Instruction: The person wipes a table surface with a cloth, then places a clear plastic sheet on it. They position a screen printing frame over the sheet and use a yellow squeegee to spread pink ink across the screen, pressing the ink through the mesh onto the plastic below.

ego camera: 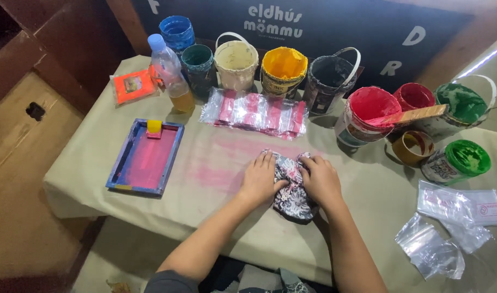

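Both hands are pressing flat on a patterned cloth (293, 187): left hand (257, 180) covering its left edge, right hand (320, 182) its right; cloth's long axis is running toward the person on the counter (205, 163).

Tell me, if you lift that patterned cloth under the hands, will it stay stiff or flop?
Probably flop: the patterned cloth bunches and folds under the left hand and right hand. It looks thin, so likely light, and unlikely to roll or break.

I see a dark sign (292, 24) with pale lettering behind the counter, an orange packet (132, 86) far left, striped clear packets (255, 112) mid-counter, and clear bags (441, 239) at right.
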